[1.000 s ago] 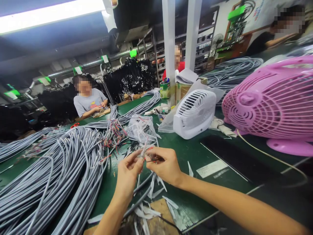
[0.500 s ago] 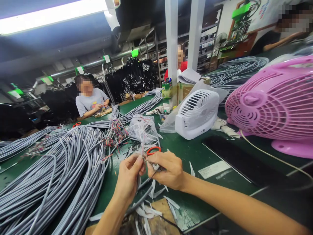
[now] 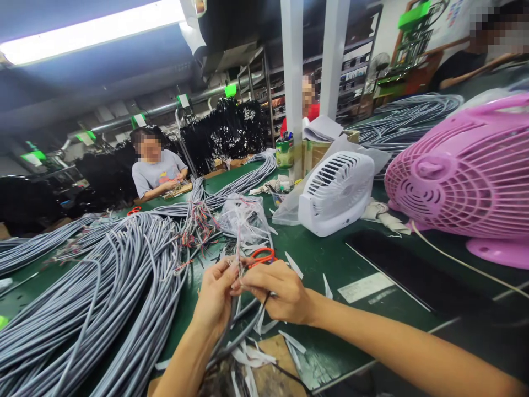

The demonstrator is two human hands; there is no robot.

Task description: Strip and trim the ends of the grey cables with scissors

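My left hand (image 3: 215, 295) and my right hand (image 3: 278, 289) meet over the green table (image 3: 330, 259), fingertips pinched together on the stripped end of a grey cable (image 3: 237, 325) that runs down toward me between my wrists. Thin pale strands stick up from the pinch. Orange-handled scissors (image 3: 262, 256) lie on the table just behind my right hand. A clear plastic bag (image 3: 243, 218) of small parts sits beyond them. White paper strips (image 3: 252, 358) litter the table under my hands.
A large pile of grey cables (image 3: 95, 286) covers the left of the table. A white fan (image 3: 335, 190) and a pink fan (image 3: 463, 171) stand at right, with a cord (image 3: 458, 263) trailing. A person in a grey shirt (image 3: 155, 171) sits opposite; others work farther back.
My hands have dropped lower and closer to me, still pinching the cable end. The orange scissors have come into view behind my right hand.
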